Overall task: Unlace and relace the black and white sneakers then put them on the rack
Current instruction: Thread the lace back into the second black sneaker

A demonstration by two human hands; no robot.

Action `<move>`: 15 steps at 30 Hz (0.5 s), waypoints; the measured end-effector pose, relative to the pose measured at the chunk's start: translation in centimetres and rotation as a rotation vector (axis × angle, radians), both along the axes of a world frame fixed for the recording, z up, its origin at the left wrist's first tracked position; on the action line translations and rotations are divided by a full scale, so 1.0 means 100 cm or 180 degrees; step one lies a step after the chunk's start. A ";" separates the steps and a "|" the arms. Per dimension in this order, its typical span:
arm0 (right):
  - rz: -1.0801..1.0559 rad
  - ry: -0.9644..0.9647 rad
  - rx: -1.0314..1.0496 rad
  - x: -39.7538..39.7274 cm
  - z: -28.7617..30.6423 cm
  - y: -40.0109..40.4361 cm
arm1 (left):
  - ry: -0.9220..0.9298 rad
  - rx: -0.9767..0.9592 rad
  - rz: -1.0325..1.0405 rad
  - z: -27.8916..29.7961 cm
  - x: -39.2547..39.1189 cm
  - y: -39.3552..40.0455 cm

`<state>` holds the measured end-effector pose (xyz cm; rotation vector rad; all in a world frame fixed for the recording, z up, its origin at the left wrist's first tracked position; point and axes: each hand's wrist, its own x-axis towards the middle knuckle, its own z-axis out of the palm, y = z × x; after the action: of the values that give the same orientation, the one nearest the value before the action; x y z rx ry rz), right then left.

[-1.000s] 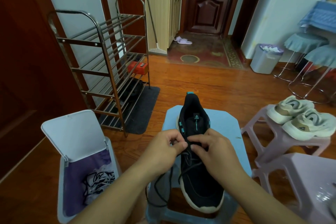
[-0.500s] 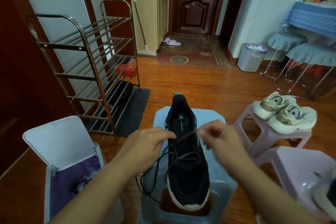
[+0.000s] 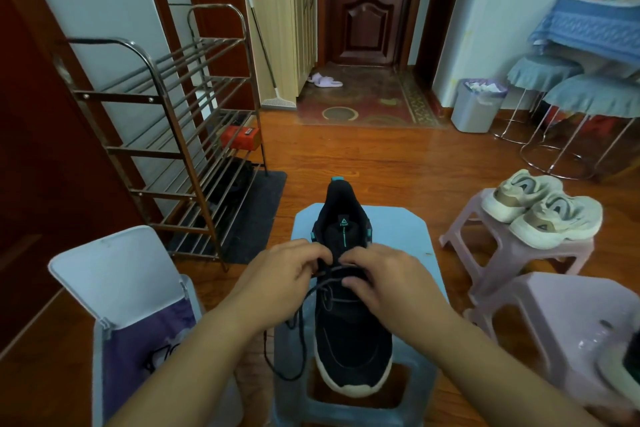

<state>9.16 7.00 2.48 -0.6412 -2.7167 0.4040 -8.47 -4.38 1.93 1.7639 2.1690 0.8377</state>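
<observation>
sneaker: the black knit sneaker with a white sole and teal trim (image 3: 349, 333) lies lengthwise on the pale blue plastic stool (image 3: 401, 236), toe at the near edge, heel past the far edge.
left hand: the left hand (image 3: 284, 274) has its fingers curled, pinching the black lace (image 3: 298, 333) at the upper eyelets.
right hand: the right hand (image 3: 384, 277) is curled too, its fingertips on the lace crossing by the tongue.
loose lace: a long slack loop hangs off the stool's left edge.
risk, tangle: the hanging loop could snag on the stool's corner or knot as it is pulled.
risk, tip: a hard tug could drag the sneaker off the narrow stool.
risk, eyelet: with both hands bunched close, an eyelet may be skipped.
rack: the bare metal shoe rack (image 3: 173, 135) stands on the floor to the left, well apart.
</observation>
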 end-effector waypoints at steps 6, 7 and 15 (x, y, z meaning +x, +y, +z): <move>-0.0353 0.0093 -0.0474 0.006 -0.001 0.007 | 0.0111 -0.0202 0.0026 0.003 0.001 -0.003; -0.0468 0.0162 -0.1013 0.009 0.004 0.008 | 0.0156 -0.0219 0.0049 0.004 0.001 -0.003; -0.3269 -0.0242 -0.1748 0.108 0.006 0.110 | 0.0276 -0.0274 0.0083 0.006 -0.006 -0.004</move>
<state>19.99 18.02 3.04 -2.0426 -1.9217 0.8199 -9.02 -4.79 2.54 1.7646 2.2509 0.6746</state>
